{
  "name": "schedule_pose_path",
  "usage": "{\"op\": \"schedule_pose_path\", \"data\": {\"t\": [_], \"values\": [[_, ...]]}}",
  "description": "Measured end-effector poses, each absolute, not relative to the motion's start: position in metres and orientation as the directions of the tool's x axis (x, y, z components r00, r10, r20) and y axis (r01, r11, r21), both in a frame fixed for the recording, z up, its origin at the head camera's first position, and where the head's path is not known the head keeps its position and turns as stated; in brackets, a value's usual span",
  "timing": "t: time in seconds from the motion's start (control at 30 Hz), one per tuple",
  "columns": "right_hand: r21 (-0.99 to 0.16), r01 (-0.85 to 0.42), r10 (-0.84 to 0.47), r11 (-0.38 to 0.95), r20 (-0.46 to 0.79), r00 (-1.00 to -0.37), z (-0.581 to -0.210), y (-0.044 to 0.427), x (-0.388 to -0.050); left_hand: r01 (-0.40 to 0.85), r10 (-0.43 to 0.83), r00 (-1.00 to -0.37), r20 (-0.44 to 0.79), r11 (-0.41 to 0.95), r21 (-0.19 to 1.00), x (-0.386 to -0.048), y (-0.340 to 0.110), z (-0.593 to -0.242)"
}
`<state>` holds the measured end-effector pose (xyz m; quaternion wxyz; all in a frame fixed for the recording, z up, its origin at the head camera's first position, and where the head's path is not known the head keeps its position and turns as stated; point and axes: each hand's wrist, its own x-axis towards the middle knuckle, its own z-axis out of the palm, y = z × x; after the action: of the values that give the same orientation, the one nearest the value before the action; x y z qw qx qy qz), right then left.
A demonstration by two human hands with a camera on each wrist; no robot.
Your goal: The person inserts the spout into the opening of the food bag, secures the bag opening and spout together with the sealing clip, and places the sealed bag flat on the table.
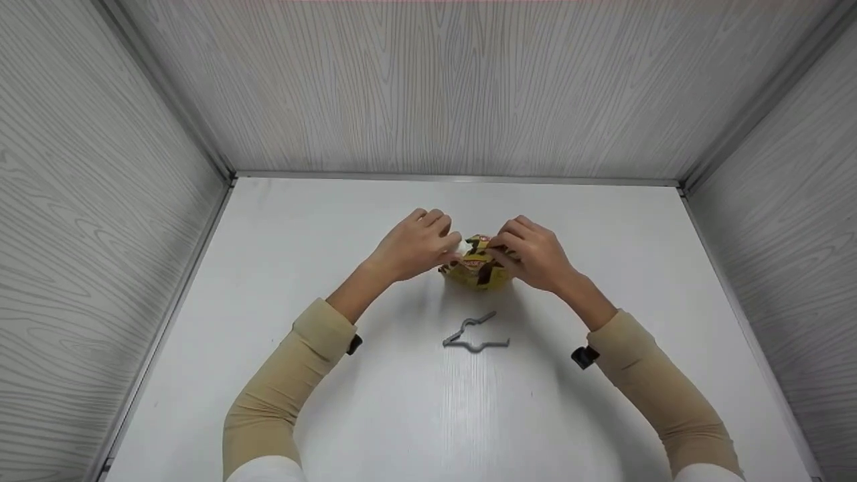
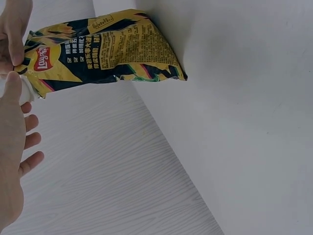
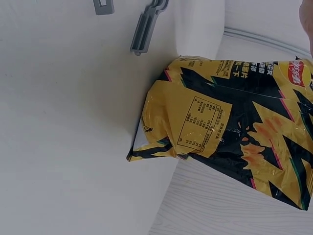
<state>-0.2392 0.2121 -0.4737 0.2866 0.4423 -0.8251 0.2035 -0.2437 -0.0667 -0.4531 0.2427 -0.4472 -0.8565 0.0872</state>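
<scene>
A yellow and black Lay's chip bag [image 1: 483,273] stands on the white table, its top toward the hands. At the top edge, my right hand [image 1: 532,253] pinches the bag between thumb and fingers. My left hand [image 1: 416,244] is at the other side of the bag's top, its thumb and fingertips on a small white, round-edged thing [image 2: 27,90] beside the opening. What that white thing is cannot be made out. Nearer the front lies a grey plastic clip [image 1: 474,346], its two arms spread apart; its ends also show in the right wrist view.
The white tabletop [image 1: 402,415] is bounded by grey wood-grain panels at the back [image 1: 428,94], left and right. Dark wrist cameras sit at both sleeve cuffs.
</scene>
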Motion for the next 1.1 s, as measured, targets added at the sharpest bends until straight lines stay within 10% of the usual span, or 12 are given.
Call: {"op": "schedule_pose_path", "data": {"t": [1.1], "values": [[-0.117, -0.844, -0.604, 0.524, 0.648, -0.465, -0.4697, 0.2111, -0.2338, 0.691, 0.772, -0.526, 0.357, 0.632, -0.350, -0.2435, -0.0699, -0.4523]]}}
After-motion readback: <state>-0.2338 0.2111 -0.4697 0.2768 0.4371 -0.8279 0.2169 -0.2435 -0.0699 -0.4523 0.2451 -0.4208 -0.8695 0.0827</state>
